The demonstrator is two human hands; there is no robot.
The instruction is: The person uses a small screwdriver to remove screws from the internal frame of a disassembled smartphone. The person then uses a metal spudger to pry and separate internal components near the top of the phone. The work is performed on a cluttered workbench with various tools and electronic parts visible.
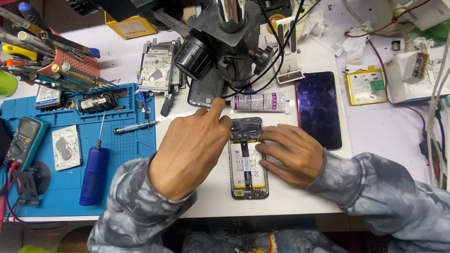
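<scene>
An opened phone [248,180] lies back-up on the white table, its battery and circuit board exposed. My right hand [289,154] rests flat on the phone's right edge, fingers spread over the battery. My left hand [192,150] hovers just left of the phone, index finger stretched toward the dark tip of a white glue tube [262,101] lying above the phone. The left hand's other fingers are curled; whether they hold anything is hidden.
A dark phone screen [319,108] lies right of the tube. A microscope [225,42] stands behind. The blue mat [70,154] at left holds screwdrivers, hard drives and a multimeter [22,140]. A yellow-edged battery [365,85] and cables lie at right.
</scene>
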